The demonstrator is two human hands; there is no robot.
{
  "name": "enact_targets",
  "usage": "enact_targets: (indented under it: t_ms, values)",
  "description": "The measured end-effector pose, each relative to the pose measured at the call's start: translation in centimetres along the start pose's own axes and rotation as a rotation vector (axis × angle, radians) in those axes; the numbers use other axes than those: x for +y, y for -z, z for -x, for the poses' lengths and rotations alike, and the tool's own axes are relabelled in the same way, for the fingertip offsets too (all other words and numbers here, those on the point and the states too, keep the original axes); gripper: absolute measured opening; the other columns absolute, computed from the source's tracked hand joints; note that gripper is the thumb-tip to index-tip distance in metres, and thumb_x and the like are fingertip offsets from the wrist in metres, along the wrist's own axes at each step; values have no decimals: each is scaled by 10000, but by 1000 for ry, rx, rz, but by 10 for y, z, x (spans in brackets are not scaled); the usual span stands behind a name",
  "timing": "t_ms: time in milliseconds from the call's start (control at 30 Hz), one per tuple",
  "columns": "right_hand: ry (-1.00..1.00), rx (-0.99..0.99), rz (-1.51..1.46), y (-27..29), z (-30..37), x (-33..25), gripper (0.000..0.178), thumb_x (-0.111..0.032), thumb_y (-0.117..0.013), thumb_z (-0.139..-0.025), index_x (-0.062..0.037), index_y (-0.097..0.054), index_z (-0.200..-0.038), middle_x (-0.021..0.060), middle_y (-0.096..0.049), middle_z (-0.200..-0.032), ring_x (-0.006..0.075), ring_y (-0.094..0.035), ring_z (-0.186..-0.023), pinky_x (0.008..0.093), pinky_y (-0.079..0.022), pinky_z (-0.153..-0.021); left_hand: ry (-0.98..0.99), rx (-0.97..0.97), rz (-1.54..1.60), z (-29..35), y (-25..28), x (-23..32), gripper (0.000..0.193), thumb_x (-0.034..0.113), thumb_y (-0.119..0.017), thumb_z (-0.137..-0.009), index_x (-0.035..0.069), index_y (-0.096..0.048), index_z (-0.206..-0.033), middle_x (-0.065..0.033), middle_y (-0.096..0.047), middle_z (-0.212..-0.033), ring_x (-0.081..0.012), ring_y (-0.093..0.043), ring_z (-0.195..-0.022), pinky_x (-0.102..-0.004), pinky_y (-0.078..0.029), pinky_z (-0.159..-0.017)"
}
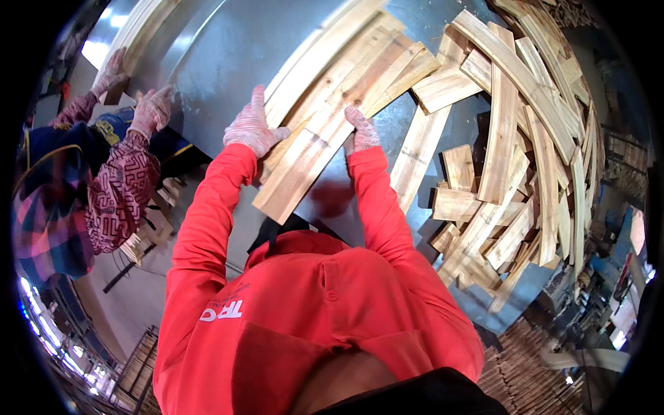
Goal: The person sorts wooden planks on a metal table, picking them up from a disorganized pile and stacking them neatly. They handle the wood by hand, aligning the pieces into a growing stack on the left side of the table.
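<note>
Several pale wooden planks (pixel 304 160) lie side by side and partly overlapping on the grey metal table, their near ends reaching toward my body. My left hand (pixel 254 128), in a whitish-pink knit glove, grips their left side, thumb over the wood and index finger stretched along the edge. At the right side my right hand (pixel 362 130), gloved alike, holds the planks' edge with its fingertips on top; part of that hand is hidden behind the wood. A longer light board (pixel 294 72) lies just beyond my left hand.
A loose heap of wooden boards (pixel 498 138) covers the right of the metal table (pixel 221 62). On the left, a co-worker's gloved hands (pixel 153 109) are at the table near more long boards (pixel 149 31). Stacked wood strips (pixel 519 366) stand at lower right.
</note>
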State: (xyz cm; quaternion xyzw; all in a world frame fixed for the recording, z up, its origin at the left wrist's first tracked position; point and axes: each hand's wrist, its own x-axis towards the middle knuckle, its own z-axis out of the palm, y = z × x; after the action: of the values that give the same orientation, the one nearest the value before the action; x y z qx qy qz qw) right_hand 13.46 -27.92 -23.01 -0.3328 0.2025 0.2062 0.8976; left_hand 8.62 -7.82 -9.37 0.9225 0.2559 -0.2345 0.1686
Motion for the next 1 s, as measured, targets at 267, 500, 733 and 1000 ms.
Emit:
enact_targets:
  t_ms: [267,500,733,1000]
  values:
    - [-678,-176,-334,-59,-67,49,423,-204,-682,-712,-102,-628,-1119,124,-674,-1051,323,-642,-931,467,-513,-896,43,219,-4,-38,-10,-60,1184,556,-747,-680,65,-61,-1509,-198,-281,-1510,-379,-405,-1314,-440,-377,-1049]
    - [-355,-254,-151,-8,-90,74,482,-166,-667,-769,3,-568,-1209,167,-661,-1077,286,-662,-927,412,-562,-844,214,65,57,-50,21,-32,1129,481,-735,-710,128,-37,-1523,-217,-379,-1419,-364,-466,-1258,-464,-398,-1025]
    - [-302,-259,-84,-65,-64,-33,537,-128,-676,-776,15,-523,-1271,172,-654,-1083,314,-664,-943,443,-562,-867,-387,-601,2283,-75,23,-115,632,313,-665,-840,-5,-454,-1345,-199,-602,-1193,-297,-629,-1020,-406,-525,-875]
    - [-147,3,945,-166,-117,122,472,-181,-785,-726,41,-578,-1087,109,-666,-966,233,-646,-821,352,-535,-730,16,-188,2073,-214,-56,-236,363,236,-560,-932,37,-579,-1235,-111,-683,-1008,-237,-659,-887,-381,-546,-766]
